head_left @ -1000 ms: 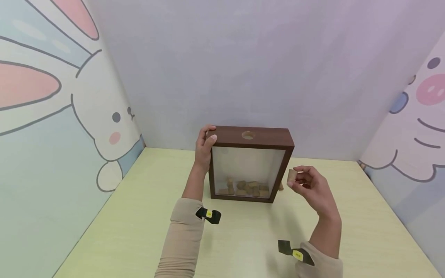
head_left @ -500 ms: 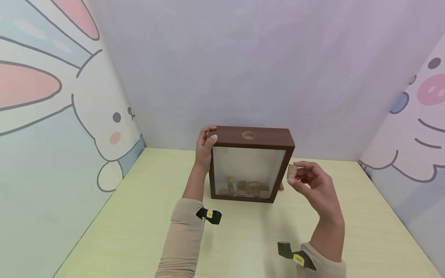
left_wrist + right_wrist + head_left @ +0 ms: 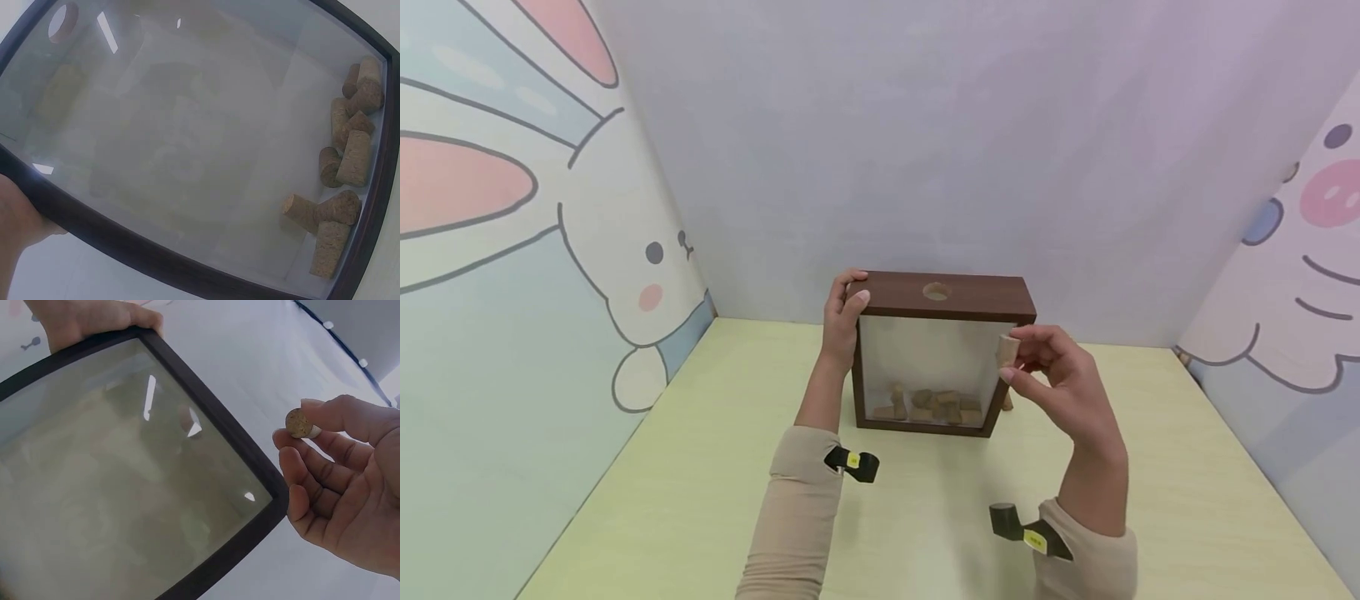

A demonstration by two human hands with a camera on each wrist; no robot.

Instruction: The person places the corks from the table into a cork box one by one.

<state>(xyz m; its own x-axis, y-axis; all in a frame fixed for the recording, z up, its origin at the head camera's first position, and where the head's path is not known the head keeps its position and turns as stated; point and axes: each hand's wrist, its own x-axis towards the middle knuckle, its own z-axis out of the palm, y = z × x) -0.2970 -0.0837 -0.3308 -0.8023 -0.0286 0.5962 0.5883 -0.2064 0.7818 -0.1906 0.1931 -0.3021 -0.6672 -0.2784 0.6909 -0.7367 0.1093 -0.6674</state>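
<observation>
A dark wooden frame box (image 3: 880, 292) with a clear front stands on the table, a round hole (image 3: 937, 292) in its top. Several corks (image 3: 354, 157) lie along its bottom behind the pane. My left hand (image 3: 840, 323) grips the box's upper left corner, thumb in front and fingers over the top. Between thumb and fingertips, my right hand (image 3: 1060, 383) pinches a single cork (image 3: 1008, 351), which overlaps the box's right edge in the head view. The right wrist view shows the round end of this held cork (image 3: 299, 424).
Behind the box's lower right side, a small brown piece (image 3: 1007, 402) pokes out on the pale yellow table (image 3: 917, 517). A grey-white backdrop (image 3: 850, 150) rises behind, with cartoon-printed walls (image 3: 625, 250) at both sides.
My right hand has lifted the cork and carried it left, from beside the box to in front of its right edge. The left hand and the box stay where they were.
</observation>
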